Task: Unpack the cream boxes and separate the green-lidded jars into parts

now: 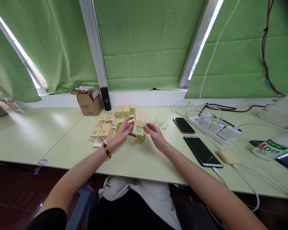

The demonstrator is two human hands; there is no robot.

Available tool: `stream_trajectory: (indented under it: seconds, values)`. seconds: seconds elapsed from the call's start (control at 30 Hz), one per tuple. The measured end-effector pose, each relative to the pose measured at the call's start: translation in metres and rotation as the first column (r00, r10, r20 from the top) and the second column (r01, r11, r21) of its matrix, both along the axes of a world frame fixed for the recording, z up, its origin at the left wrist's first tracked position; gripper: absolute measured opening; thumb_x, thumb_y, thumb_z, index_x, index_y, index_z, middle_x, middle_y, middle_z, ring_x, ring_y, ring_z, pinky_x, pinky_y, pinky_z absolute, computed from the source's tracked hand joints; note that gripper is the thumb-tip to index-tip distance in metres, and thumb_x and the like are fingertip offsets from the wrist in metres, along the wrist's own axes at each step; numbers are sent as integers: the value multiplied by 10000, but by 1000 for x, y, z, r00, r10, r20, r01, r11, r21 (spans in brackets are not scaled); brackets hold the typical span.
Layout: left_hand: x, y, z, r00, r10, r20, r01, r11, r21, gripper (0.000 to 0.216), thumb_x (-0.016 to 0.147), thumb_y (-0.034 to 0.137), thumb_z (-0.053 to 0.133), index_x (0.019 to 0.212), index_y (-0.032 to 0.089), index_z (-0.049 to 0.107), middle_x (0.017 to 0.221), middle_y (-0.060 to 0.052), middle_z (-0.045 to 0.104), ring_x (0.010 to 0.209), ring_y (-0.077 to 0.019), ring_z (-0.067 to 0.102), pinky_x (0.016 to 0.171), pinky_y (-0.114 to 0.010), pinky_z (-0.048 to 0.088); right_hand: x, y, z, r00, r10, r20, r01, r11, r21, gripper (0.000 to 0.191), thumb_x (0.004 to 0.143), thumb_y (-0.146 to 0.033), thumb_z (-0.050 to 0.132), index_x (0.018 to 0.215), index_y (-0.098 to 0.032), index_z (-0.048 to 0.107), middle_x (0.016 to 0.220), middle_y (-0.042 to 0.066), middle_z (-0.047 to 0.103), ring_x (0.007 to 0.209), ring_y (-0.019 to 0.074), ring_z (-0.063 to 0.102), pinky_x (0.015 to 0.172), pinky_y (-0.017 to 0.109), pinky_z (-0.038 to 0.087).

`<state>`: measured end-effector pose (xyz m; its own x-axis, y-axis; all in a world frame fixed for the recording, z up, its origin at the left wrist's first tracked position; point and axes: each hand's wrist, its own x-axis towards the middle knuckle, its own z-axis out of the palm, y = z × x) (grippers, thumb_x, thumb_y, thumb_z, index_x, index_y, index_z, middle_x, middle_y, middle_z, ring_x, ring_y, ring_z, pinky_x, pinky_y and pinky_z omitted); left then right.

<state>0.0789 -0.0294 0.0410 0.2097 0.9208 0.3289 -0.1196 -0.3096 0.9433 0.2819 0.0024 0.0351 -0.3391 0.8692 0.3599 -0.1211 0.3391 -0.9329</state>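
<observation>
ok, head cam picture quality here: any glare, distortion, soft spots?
Head view: the light gaps beside the blinds are blown out. There is a soft sheen on the table at left. The window frame leans from wide-angle distortion. The box held by the left hand and right hand looks sharp, but its print is too small to read.

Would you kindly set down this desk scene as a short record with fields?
Left hand: holds the small box by its left side; beaded bracelet on the wrist
Right hand: fingertips grip the same box's right edge
Below the box: small green bottle standing on the table
Left of hands: similar boxes in a loose cluster
Behind: three upright boxes in a row, cardboard carton, black cylinder
Right: orange-rimmed phone, larger phone, power strip with cables
</observation>
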Motion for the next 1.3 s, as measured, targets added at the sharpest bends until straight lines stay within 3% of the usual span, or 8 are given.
stream_trajectory:
  seconds: [0.13,0.3,0.5,0.8,1.3]
  values:
    - [1,1,8,984,89,-153,-62,983,175,596,952,406,681,1497,262,487,1545,-153,557,1238,-265,641,863,-341,600,3,9,-2,994,-77,-74,73,996,-52,493,796,-721,735,883,-237,708,904,51,749,794,204,638,688,332,496]
    - [13,7,13,938,165,-305,-77,957,281,592,930,289,669,1494,254,490,1555,-143,547,1291,-277,609,999,-396,539,5,17,-8,987,-93,-133,78,991,-112,497,798,-702,756,926,-224,716,883,51,755,760,181,632,648,309,431]
    - [26,14,1,947,193,-259,-110,947,302,577,944,270,644,1489,250,456,1515,-136,585,1364,-292,579,1011,-395,517,2,17,-7,982,-153,-110,138,982,-130,599,739,-780,760,932,-216,701,812,49,756,764,201,673,653,316,449]
    - [18,13,-18,986,95,-134,-54,958,283,629,970,460,677,1508,255,423,1524,-149,557,1417,-319,527,1084,-432,481,-1,13,-7,987,-130,-91,116,983,-140,640,684,-781,809,969,-227,665,884,62,790,808,214,712,767,357,553]
    - [16,8,-23,990,102,-100,-64,943,326,615,971,471,678,1507,279,446,1518,-130,546,1430,-323,502,1140,-461,441,-2,11,-11,990,-54,-131,35,989,-144,609,712,-731,837,1042,-253,651,981,68,826,935,253,778,944,428,587]
